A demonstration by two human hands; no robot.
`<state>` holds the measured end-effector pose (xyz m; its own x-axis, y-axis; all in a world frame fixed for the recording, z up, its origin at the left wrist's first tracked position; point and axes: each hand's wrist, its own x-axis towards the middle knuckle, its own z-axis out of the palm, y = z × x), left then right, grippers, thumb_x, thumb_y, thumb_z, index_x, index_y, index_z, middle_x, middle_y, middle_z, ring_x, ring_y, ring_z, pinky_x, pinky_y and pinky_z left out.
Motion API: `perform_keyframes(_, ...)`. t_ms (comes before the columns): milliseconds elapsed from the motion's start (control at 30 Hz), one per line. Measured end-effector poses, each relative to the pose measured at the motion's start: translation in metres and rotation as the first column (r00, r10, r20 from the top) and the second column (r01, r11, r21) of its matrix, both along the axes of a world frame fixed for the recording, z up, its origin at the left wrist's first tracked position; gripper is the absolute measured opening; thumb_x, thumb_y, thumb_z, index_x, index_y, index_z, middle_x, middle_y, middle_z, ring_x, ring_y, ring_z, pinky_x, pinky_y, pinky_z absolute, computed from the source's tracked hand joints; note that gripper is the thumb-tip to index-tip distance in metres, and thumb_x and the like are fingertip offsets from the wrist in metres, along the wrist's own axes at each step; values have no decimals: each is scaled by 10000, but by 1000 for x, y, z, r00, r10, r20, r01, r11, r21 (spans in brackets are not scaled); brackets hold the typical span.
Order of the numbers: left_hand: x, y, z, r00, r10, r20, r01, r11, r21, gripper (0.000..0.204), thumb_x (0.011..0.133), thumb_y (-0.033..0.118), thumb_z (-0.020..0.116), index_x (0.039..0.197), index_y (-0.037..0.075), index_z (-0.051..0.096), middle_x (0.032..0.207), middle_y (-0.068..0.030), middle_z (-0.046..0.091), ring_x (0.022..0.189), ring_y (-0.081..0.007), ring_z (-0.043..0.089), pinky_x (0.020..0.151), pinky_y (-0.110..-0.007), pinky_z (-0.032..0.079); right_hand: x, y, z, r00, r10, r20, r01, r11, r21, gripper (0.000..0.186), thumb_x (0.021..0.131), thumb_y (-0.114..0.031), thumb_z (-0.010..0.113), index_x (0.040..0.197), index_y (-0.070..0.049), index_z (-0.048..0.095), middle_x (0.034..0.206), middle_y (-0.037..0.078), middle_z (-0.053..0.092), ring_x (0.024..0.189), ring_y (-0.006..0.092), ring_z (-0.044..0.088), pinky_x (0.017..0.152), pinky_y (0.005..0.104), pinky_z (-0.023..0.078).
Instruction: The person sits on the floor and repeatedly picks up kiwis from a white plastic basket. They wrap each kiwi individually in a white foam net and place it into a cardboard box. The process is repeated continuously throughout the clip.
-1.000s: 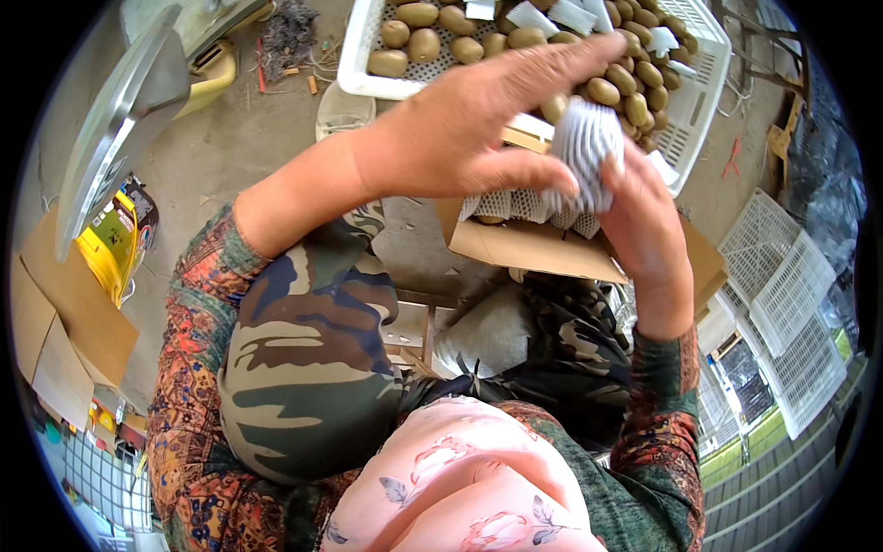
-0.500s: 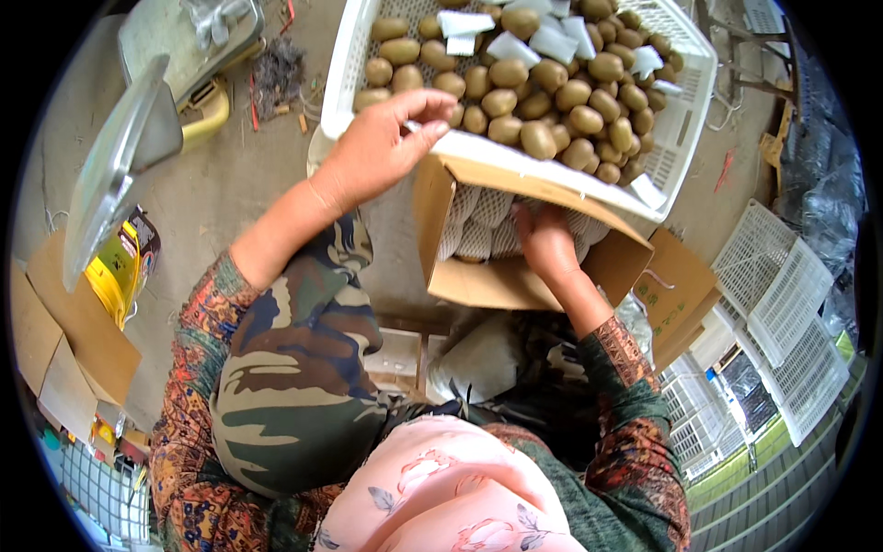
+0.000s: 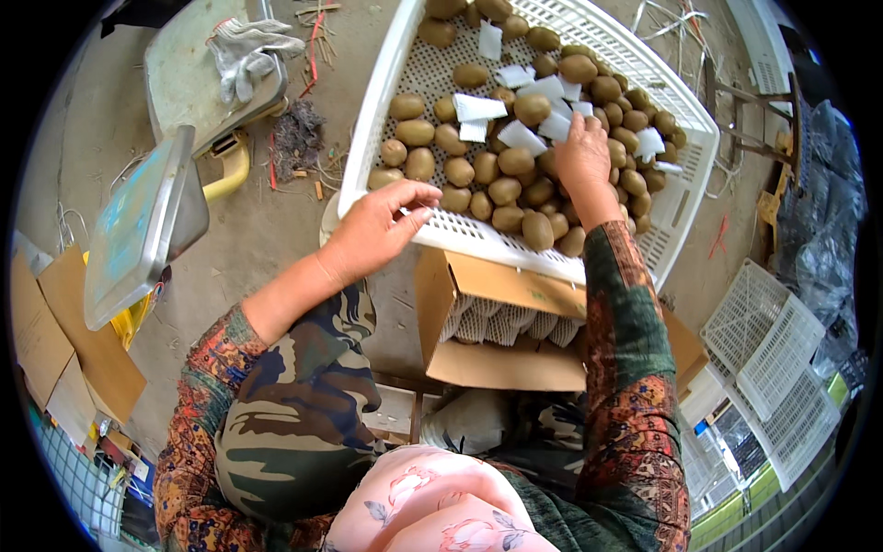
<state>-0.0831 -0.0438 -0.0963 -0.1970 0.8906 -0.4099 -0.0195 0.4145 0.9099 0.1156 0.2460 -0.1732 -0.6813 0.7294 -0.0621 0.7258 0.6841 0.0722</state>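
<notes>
A white plastic crate (image 3: pixel 685 147) filled with brown kiwifruit (image 3: pixel 505 191) lies ahead of me, white foam net sleeves (image 3: pixel 522 138) scattered over the fruit. Inside it, my right hand (image 3: pixel 583 164) has its fingers closed at a small foam net sleeve (image 3: pixel 582 109) on top of the pile. My left hand (image 3: pixel 382 225) is by the crate's near left corner, fingers bent, thumb apart, nothing visible in it. Below the crate's near edge, an open cardboard box (image 3: pixel 506 365) holds several net-wrapped pieces (image 3: pixel 501 324); my right forearm covers its right end.
On the left stands a scale with a tilted display (image 3: pixel 138 235) and a metal platform (image 3: pixel 179 74) carrying white gloves (image 3: pixel 246 55). Empty white crates (image 3: pixel 768 354) and crumpled plastic sheeting (image 3: pixel 819 221) are at the right. Another cardboard box (image 3: pixel 87 331) sits far left.
My right hand has come out of the cardboard box and moved up into the crate among the foam sleeves. My left hand stays by the crate's corner. The whole view has shifted somewhat.
</notes>
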Motion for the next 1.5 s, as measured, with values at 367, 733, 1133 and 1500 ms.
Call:
perform_keyframes(367,-25,24,-2,957,289,35,-291,953,89,344,952,163,660,1265,35,601,1095,-153,687,966,-249,681,819,-364,551,-122,-53,94,906,212,-366,-386,60,-921,204,881,-125,734,1055,-21,719,824,38,707,753,127,648,707,315,551)
perform_keyframes(733,-25,-4,-13,992,121,44,-118,991,-71,158,975,133,645,1096,35,670,914,-20,695,833,-96,637,771,-289,525,-236,-13,-83,937,-207,-280,-15,780,-626,795,778,-448,813,1292,95,543,1201,250,661,1084,368,668,913,408,540)
perform_keyframes(1133,-47,12,36,800,512,314,-551,833,46,242,1008,172,629,1169,-7,650,984,-58,718,779,-86,673,658,-236,585,-80,-129,153,390,-901,-191,-546,-59,-836,410,1060,-190,503,1414,-17,389,1334,139,541,1104,216,625,972,369,527)
perform_keyframes(1500,-17,-21,204,909,352,222,-407,863,297,230,1003,153,635,1176,4,659,1021,-54,702,838,-101,666,707,-251,588,-39,-227,299,312,-686,-657,-596,397,-698,500,789,-51,840,1221,30,603,1300,100,569,1134,169,613,964,307,534)
